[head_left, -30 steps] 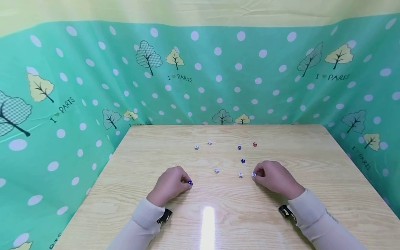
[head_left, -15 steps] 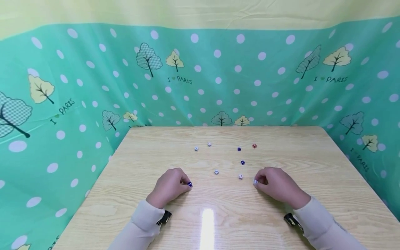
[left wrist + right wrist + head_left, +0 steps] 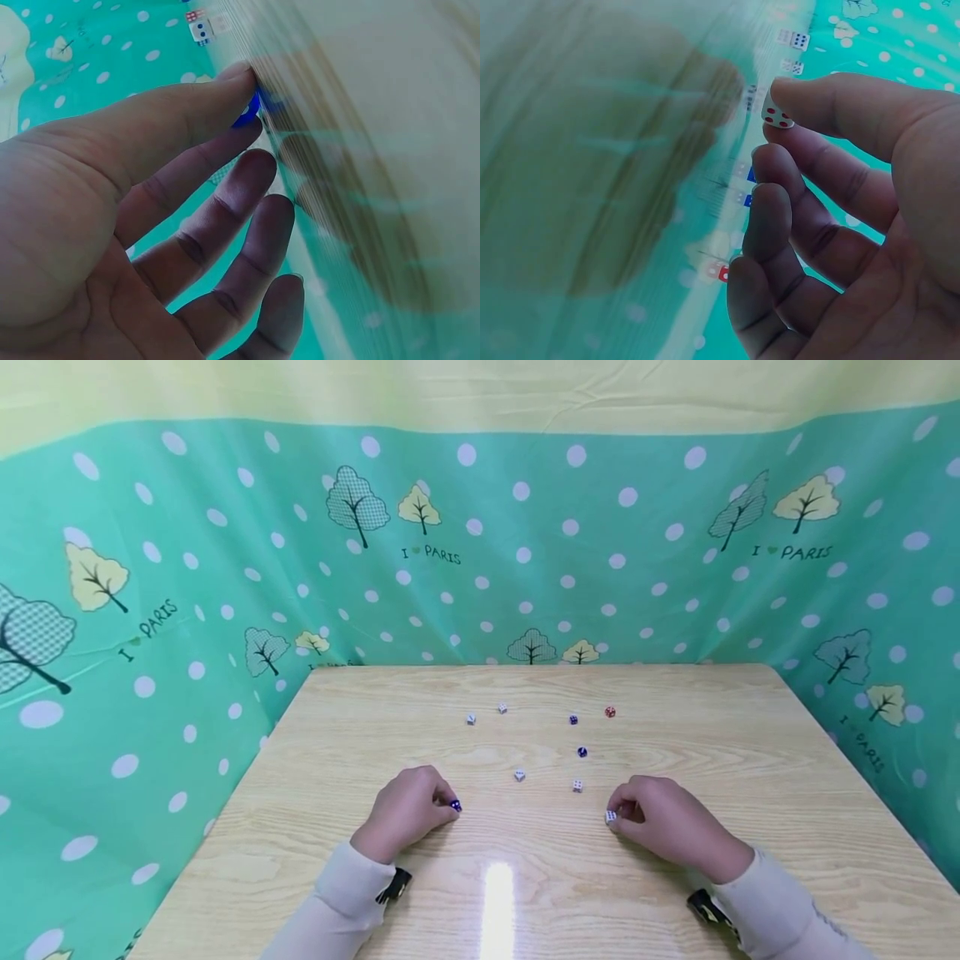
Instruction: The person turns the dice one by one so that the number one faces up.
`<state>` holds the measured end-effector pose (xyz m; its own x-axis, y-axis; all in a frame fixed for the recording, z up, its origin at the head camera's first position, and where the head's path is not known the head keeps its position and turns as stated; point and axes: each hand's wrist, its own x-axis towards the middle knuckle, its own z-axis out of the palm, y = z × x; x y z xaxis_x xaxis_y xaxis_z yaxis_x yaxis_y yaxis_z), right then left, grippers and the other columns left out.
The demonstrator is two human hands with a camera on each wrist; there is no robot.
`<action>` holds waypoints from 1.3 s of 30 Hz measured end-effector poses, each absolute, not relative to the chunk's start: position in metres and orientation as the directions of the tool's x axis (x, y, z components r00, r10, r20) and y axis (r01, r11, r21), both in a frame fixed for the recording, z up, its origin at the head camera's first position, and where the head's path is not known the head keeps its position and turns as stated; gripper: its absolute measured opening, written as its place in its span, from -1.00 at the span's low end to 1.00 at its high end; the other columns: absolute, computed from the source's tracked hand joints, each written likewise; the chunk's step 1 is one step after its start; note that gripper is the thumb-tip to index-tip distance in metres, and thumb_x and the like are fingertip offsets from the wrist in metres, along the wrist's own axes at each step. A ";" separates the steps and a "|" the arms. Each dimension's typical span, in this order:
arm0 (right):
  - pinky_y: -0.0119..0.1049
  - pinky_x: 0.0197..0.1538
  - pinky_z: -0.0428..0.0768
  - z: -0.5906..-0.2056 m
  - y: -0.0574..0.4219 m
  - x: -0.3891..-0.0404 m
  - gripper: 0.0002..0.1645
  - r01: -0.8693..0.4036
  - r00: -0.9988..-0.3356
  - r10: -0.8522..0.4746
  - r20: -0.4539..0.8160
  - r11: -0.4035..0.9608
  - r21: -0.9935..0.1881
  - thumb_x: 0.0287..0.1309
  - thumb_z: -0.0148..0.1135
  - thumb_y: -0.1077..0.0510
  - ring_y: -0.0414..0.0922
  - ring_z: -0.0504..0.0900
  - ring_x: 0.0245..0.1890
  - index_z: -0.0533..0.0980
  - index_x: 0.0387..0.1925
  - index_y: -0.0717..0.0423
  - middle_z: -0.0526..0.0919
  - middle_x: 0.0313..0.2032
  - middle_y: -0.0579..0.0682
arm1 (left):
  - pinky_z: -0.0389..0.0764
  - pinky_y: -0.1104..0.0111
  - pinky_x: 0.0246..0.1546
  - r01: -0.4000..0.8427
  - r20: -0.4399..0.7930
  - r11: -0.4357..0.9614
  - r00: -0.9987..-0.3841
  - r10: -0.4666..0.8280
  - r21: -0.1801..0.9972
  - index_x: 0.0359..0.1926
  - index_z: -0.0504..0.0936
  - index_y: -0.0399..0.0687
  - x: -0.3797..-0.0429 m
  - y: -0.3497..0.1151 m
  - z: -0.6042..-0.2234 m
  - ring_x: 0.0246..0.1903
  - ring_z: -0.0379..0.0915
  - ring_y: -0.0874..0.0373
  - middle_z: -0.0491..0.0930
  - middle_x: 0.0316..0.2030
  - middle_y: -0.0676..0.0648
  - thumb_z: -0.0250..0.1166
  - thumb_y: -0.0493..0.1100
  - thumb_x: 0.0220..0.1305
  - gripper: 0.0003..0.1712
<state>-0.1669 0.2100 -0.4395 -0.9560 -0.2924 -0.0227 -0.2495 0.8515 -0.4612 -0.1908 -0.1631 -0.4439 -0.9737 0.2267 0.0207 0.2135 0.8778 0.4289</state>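
My left hand (image 3: 408, 810) pinches a blue die (image 3: 455, 806) between thumb and index finger, down at the tabletop. In the left wrist view the blue die (image 3: 246, 114) is mostly covered by the thumb. At the right, my right hand (image 3: 667, 818) pinches a white die (image 3: 611, 817) by thumb and index fingertip, close over the table; red pips show on one face of that white die (image 3: 778, 112) in the right wrist view. Between the hands lie a white die (image 3: 577, 787), another white die (image 3: 520, 775) and a blue die (image 3: 582, 752).
Farther back on the wooden table (image 3: 360, 735) sit a white die (image 3: 471, 720), a second white die (image 3: 502, 708), a blue die (image 3: 573, 720) and a red die (image 3: 611, 712). A green dotted curtain (image 3: 450, 585) closes off the back and sides.
My right hand has drawn back toward the near edge with its white die, away from the white die beside it. The left hand and the loose dice have stayed put.
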 end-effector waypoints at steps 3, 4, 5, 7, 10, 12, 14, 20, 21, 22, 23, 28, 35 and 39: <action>-0.37 -0.30 0.51 -0.439 0.209 -0.164 -0.85 -0.248 -0.956 -0.292 -0.022 0.848 -0.468 0.10 0.55 0.09 -0.29 0.49 -0.43 0.70 -0.36 -0.23 0.56 -0.46 -0.33 | 0.49 0.31 -0.38 0.207 0.013 0.879 -0.975 0.223 0.430 -0.51 0.74 0.26 -0.190 -0.163 -0.444 -0.41 0.43 0.28 0.65 -0.35 0.18 0.64 -0.07 0.02 -0.81; -0.38 -0.30 0.51 -0.439 0.209 -0.163 -0.85 -0.257 -0.954 -0.299 -0.016 0.845 -0.469 0.10 0.56 0.10 -0.30 0.49 -0.43 0.70 -0.36 -0.23 0.56 -0.46 -0.33 | 0.49 0.32 -0.38 0.206 0.012 0.879 -0.975 0.223 0.431 -0.52 0.74 0.26 -0.190 -0.164 -0.444 -0.41 0.44 0.28 0.65 -0.35 0.18 0.64 -0.07 0.02 -0.81; -0.38 -0.30 0.51 -0.439 0.209 -0.162 -0.84 -0.255 -0.955 -0.297 -0.015 0.845 -0.470 0.09 0.56 0.10 -0.31 0.48 -0.43 0.70 -0.36 -0.24 0.55 -0.46 -0.34 | 0.49 0.32 -0.38 0.206 0.013 0.878 -0.975 0.223 0.433 -0.52 0.74 0.26 -0.190 -0.164 -0.444 -0.42 0.44 0.28 0.65 -0.35 0.18 0.64 -0.07 0.02 -0.80; -0.40 -0.31 0.51 -0.438 0.209 -0.160 -0.84 -0.257 -0.954 -0.299 -0.012 0.841 -0.475 0.09 0.56 0.10 -0.32 0.48 -0.43 0.70 -0.37 -0.25 0.55 -0.47 -0.34 | 0.50 0.32 -0.39 0.213 0.018 0.875 -0.974 0.228 0.435 -0.52 0.75 0.25 -0.190 -0.164 -0.444 -0.42 0.44 0.29 0.65 -0.36 0.19 0.64 -0.08 0.02 -0.81; -0.41 -0.34 0.50 -0.439 0.210 -0.157 -0.84 -0.271 -0.949 -0.314 -0.008 0.833 -0.481 0.09 0.56 0.11 -0.33 0.47 -0.45 0.70 -0.37 -0.24 0.55 -0.47 -0.35 | 0.50 0.33 -0.40 0.224 0.027 0.870 -0.971 0.237 0.439 -0.50 0.77 0.24 -0.190 -0.165 -0.445 -0.43 0.45 0.31 0.66 -0.36 0.19 0.64 -0.08 0.02 -0.83; -0.41 -0.34 0.50 -0.439 0.210 -0.155 -0.84 -0.280 -0.946 -0.325 -0.009 0.829 -0.484 0.09 0.56 0.11 -0.35 0.47 -0.45 0.70 -0.36 -0.23 0.55 -0.47 -0.36 | 0.51 0.33 -0.40 0.229 0.031 0.869 -0.970 0.241 0.439 -0.49 0.77 0.23 -0.190 -0.166 -0.445 -0.43 0.45 0.31 0.66 -0.36 0.19 0.65 -0.08 0.02 -0.83; -0.42 -0.34 0.50 -0.440 0.211 -0.154 -0.83 -0.290 -0.942 -0.336 -0.010 0.826 -0.483 0.09 0.56 0.12 -0.36 0.47 -0.45 0.70 -0.36 -0.23 0.55 -0.46 -0.36 | 0.50 0.33 -0.40 0.224 0.027 0.870 -0.971 0.237 0.439 -0.49 0.77 0.23 -0.190 -0.166 -0.445 -0.43 0.45 0.31 0.67 -0.36 0.18 0.65 -0.08 0.02 -0.83; -0.43 -0.32 0.52 -0.443 0.211 -0.153 -0.82 -0.303 -0.938 -0.346 -0.002 0.825 -0.477 0.09 0.55 0.13 -0.38 0.47 -0.43 0.69 -0.37 -0.25 0.55 -0.45 -0.39 | 0.51 0.32 -0.39 0.218 0.019 0.868 -0.972 0.234 0.447 -0.50 0.77 0.22 -0.189 -0.167 -0.445 -0.42 0.45 0.29 0.67 -0.35 0.18 0.65 -0.08 0.02 -0.82; -0.43 -0.31 0.52 -0.443 0.211 -0.152 -0.82 -0.305 -0.938 -0.347 -0.001 0.825 -0.476 0.09 0.55 0.13 -0.38 0.48 -0.43 0.69 -0.37 -0.25 0.55 -0.46 -0.39 | 0.51 0.32 -0.39 0.218 0.019 0.867 -0.972 0.235 0.448 -0.50 0.77 0.22 -0.189 -0.167 -0.445 -0.42 0.45 0.29 0.67 -0.35 0.18 0.65 -0.09 0.03 -0.83; -0.43 -0.32 0.51 -0.444 0.211 -0.152 -0.82 -0.305 -0.938 -0.348 -0.001 0.825 -0.476 0.09 0.55 0.13 -0.38 0.47 -0.44 0.69 -0.37 -0.25 0.55 -0.46 -0.39 | 0.51 0.33 -0.39 0.219 0.019 0.866 -0.972 0.235 0.449 -0.50 0.77 0.22 -0.189 -0.167 -0.445 -0.42 0.45 0.29 0.67 -0.35 0.17 0.65 -0.09 0.03 -0.83; -0.43 -0.32 0.51 -0.444 0.211 -0.152 -0.82 -0.305 -0.938 -0.348 -0.002 0.825 -0.476 0.10 0.55 0.13 -0.38 0.47 -0.44 0.69 -0.37 -0.25 0.55 -0.46 -0.39 | 0.51 0.33 -0.39 0.219 0.019 0.866 -0.972 0.236 0.449 -0.50 0.77 0.22 -0.189 -0.167 -0.445 -0.42 0.45 0.30 0.67 -0.35 0.17 0.65 -0.08 0.03 -0.83; -0.43 -0.32 0.51 -0.444 0.211 -0.153 -0.83 -0.305 -0.936 -0.351 -0.006 0.823 -0.479 0.11 0.54 0.12 -0.38 0.47 -0.44 0.69 -0.36 -0.26 0.55 -0.45 -0.39 | 0.50 0.32 -0.38 0.220 0.020 0.862 -0.971 0.237 0.456 -0.50 0.77 0.22 -0.189 -0.167 -0.444 -0.42 0.44 0.29 0.67 -0.35 0.16 0.65 -0.10 0.03 -0.83; -0.43 -0.32 0.51 -0.445 0.212 -0.152 -0.83 -0.305 -0.936 -0.353 -0.006 0.817 -0.490 0.11 0.54 0.12 -0.38 0.47 -0.44 0.69 -0.37 -0.25 0.55 -0.45 -0.39 | 0.50 0.32 -0.39 0.230 0.034 0.862 -0.970 0.241 0.451 -0.48 0.78 0.20 -0.189 -0.167 -0.444 -0.43 0.43 0.29 0.67 -0.35 0.16 0.65 -0.09 0.02 -0.84; -0.42 -0.33 0.50 -0.445 0.212 -0.152 -0.83 -0.302 -0.936 -0.352 -0.010 0.816 -0.493 0.11 0.55 0.12 -0.38 0.46 -0.44 0.69 -0.37 -0.26 0.55 -0.45 -0.38 | 0.50 0.32 -0.38 0.230 0.036 0.861 -0.970 0.240 0.453 -0.46 0.79 0.19 -0.189 -0.168 -0.444 -0.42 0.44 0.29 0.66 -0.35 0.17 0.65 -0.10 0.01 -0.85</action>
